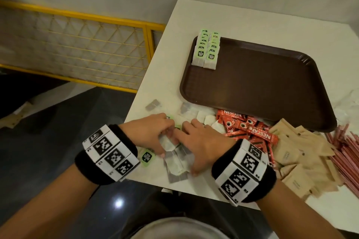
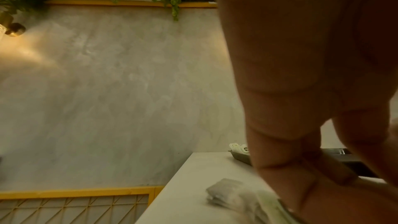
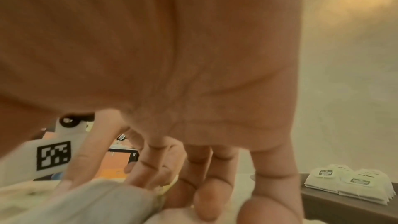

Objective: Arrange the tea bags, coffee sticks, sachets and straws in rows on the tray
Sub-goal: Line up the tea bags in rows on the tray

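Loose tea bags (image 1: pixel 175 158) with green tags lie in a heap at the table's near edge. My left hand (image 1: pixel 155 134) and right hand (image 1: pixel 196 141) meet over this heap, fingers curled round a bundle of the tea bags (image 3: pixel 96 202). A brown tray (image 1: pixel 262 91) lies beyond them. Two rows of tea bags (image 1: pixel 206 50) stand at its far left corner, also seen as stacked tea bags (image 3: pixel 349 181) in the right wrist view. Red coffee sticks (image 1: pixel 246 128), tan sachets (image 1: pixel 303 157) and pink straws (image 1: pixel 347 151) lie in piles to the right.
The white table (image 1: pixel 242 17) ends just left of my left hand, above a dark floor (image 1: pixel 58 118). A yellow lattice railing (image 1: pixel 87 44) stands along the left. One tea bag (image 1: pixel 153 105) lies apart near the table's left edge. Crumpled clear wrapping (image 1: pixel 347 101) lies right of the tray.
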